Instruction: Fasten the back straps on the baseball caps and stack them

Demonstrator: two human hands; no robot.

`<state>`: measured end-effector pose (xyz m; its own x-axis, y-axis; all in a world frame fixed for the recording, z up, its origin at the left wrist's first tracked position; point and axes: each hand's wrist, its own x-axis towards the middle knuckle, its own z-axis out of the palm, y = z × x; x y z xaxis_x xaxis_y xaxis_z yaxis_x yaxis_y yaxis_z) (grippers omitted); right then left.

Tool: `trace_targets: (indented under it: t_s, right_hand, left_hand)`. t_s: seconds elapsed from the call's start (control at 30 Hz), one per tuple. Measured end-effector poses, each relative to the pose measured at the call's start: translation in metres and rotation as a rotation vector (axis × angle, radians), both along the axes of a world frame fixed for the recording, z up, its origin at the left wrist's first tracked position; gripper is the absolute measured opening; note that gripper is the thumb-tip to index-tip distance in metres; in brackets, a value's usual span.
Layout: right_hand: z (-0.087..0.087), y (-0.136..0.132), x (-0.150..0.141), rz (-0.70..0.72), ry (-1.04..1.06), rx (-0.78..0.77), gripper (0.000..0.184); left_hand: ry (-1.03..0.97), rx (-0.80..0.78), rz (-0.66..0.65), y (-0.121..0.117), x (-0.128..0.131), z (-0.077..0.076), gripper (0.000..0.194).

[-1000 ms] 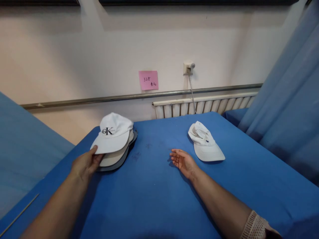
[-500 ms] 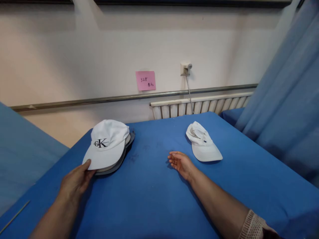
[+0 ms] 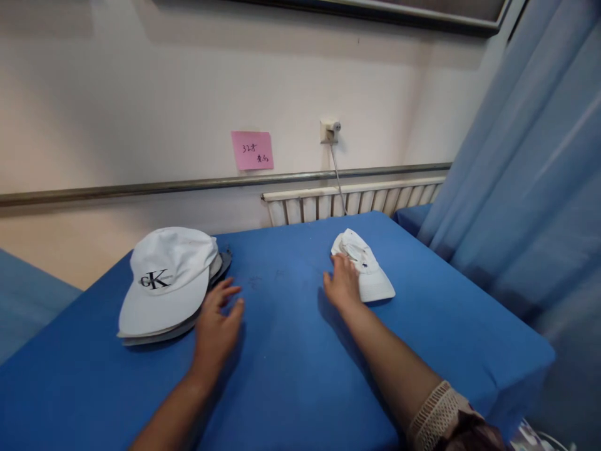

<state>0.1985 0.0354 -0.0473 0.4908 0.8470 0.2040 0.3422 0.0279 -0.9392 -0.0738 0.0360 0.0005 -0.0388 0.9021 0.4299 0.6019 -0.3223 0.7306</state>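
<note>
A stack of caps lies at the table's left, topped by a white cap with a black CK logo (image 3: 164,282); beige and grey brims show beneath it. My left hand (image 3: 217,322) hovers just right of that stack with its fingers spread, holding nothing. A single white cap (image 3: 369,277), crumpled with a small dark logo, lies to the right. My right hand (image 3: 342,283) rests palm down on this cap's left edge, fingers laid over the crown. The cap's left part is hidden under that hand.
The blue table (image 3: 291,369) ends near a cream wall with a metal rail, a white radiator (image 3: 352,200), a pink sticky note (image 3: 252,150) and a socket with a cord. A blue curtain (image 3: 530,169) hangs at the right. Another blue surface sits far left.
My left hand let go of the CK cap's brim and moved right, fingers spread. My right hand turned palm down and reached forward onto the lone white cap. The view shifted right.
</note>
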Motion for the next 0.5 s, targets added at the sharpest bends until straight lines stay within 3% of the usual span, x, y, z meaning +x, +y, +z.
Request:
trace_targets:
  t_s: [0.07,0.1,0.17,0.23,0.4,0.5]
  right_hand:
    - [-0.002,0.000,0.026,-0.146,-0.416,-0.073,0.042]
    - [-0.003,0.000,0.037,-0.145,-0.539,-0.125,0.033]
    - [-0.007,0.000,0.053,-0.140,-0.593,-0.156,0.017]
    - [-0.009,0.001,0.061,-0.119,-0.599,-0.153,0.019]
    - [0.007,-0.005,0.054,-0.001,-0.611,-0.046,0.025]
    - [0.020,-0.019,0.037,0.167,-0.468,0.237,0.021]
  left_hand:
    - [0.022,-0.030,-0.164,-0.007,0.034,-0.022,0.024]
    - [0.032,-0.060,-0.235,-0.009,0.046,-0.033,0.020]
    - [0.043,-0.124,-0.353,-0.013,0.060,-0.053,0.018]
    - [0.033,-0.187,-0.445,-0.015,0.064,-0.064,0.017]
    - [-0.185,-0.344,-0.385,-0.013,0.061,-0.064,0.024]
    - [-0.424,-0.436,-0.321,-0.010,0.058,-0.056,0.041]
